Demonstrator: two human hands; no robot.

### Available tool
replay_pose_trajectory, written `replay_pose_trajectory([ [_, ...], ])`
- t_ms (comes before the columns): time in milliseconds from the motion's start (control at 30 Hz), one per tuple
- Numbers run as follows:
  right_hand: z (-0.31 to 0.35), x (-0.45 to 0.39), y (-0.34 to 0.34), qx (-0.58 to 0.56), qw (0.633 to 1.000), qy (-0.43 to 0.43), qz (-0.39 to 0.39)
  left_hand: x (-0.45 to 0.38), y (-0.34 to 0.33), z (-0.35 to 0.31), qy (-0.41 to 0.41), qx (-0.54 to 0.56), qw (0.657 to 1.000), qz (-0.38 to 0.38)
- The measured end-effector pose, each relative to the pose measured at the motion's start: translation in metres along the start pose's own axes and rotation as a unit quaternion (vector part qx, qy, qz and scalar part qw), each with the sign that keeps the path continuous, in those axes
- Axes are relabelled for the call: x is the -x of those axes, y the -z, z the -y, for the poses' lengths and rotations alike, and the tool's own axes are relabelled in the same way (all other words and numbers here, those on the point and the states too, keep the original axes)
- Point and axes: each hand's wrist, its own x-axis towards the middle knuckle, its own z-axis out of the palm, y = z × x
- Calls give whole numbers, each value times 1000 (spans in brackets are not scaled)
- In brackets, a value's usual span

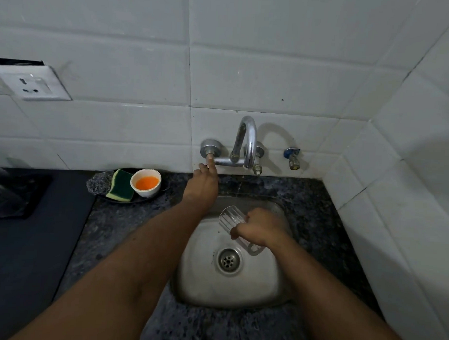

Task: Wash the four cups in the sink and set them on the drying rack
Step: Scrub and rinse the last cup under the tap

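Note:
My right hand (258, 228) grips a clear ribbed glass cup (230, 218), tilted with its mouth toward the upper left, over the steel sink (204, 283). My left hand (204, 184) reaches up to the left tap handle (210, 154) of the chrome faucet (248, 142), fingers closed around it. A few drops fall from the spout (247, 165). The sink basin holds nothing but the drain (228, 260). No other cups and no drying rack are in view.
A dark plate (120, 199) on the granite counter left of the sink holds a green-yellow sponge (121, 185), a steel scrubber (98, 184) and a white bowl of orange liquid (146, 183). A dark mat (25, 239) lies far left. Tiled walls stand behind and right.

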Motion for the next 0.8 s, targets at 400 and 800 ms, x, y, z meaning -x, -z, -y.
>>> replay_pose_trajectory([
  [400, 19, 26, 4, 146, 985, 45, -80, 32, 4, 13, -3, -4, 999, 32],
  [800, 15, 43, 10, 209, 957, 133, -151, 47, 15, 1, 38, -18, 996, 76],
])
